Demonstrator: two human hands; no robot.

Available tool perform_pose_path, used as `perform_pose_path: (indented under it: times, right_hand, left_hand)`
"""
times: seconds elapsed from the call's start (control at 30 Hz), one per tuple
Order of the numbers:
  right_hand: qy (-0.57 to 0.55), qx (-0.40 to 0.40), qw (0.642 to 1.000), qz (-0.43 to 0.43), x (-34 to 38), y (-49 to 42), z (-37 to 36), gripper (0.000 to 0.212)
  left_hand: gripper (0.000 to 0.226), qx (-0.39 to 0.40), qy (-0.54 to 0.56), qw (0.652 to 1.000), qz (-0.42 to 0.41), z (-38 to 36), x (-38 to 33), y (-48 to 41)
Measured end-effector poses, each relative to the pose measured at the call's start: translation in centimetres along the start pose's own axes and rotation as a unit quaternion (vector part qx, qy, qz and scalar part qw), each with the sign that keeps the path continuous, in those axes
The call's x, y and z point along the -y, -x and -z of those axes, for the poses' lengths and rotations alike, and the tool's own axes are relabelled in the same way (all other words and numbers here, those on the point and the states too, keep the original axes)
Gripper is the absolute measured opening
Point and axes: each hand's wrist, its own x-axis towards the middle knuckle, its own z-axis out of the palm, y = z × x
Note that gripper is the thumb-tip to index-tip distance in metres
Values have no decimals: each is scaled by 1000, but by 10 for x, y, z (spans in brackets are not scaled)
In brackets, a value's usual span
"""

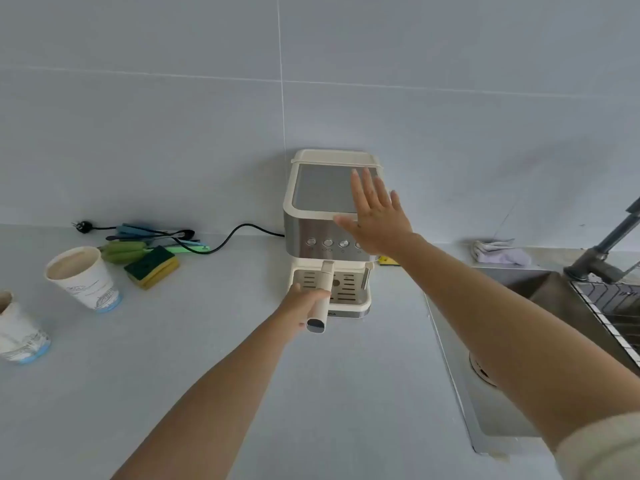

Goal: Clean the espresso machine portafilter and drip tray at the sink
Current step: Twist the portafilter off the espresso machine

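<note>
Being gripped by the clenched left hand (300, 304), the portafilter (321, 299) handle is pointing toward 6 o'clock, while the espresso machine (329, 233) is being steadied by the flat, open-fingered right hand (377, 218).

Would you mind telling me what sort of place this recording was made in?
Most likely a home or office kitchen: an espresso machine stands on a grey counter against a tiled wall, with a steel sink and faucet beside it, and a scrubbing sponge nearby.

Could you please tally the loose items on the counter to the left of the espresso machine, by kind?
Paper cups: 2
Sponges: 1
Green bottle brushes: 1
Utensil bundles, blue and green handles (pieces too tangled to count): 1
Total: 5
</note>
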Motion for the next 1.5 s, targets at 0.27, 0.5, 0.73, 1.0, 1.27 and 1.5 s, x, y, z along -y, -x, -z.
perform_pose_path:
  times: [0.27, 0.5, 0.73, 1.0, 1.27, 1.5]
  right_hand:
    - [19, 44, 999, 26, -4, -20, -10, 69]
    - [43, 15, 997, 65, -9, -26, -17, 60]
    - [51, -13, 994, 93, -13, -27, -20, 55]
    - [52, -85, 987, 124, -16, -27, -24, 52]
    - [30, -162, 974, 155, -16, -25, -26, 60]
    - [30, -213, 962, 171, -15, -24, -28, 50]
  left_hand:
    - [34, 42, 20, 998, 34, -14, -4, -18]
    - [26, 20, -56, 998, 17, -22, -2, -23]
    - [37, 4, -95, 995, 4, -23, -1, -25]
    - [35, 17, -110, 994, 5, -20, 0, -30]
    - [42, 42, -132, 990, -17, -15, 2, -35]
    - [40, 58, -149, 987, -28, -9, 4, -40]
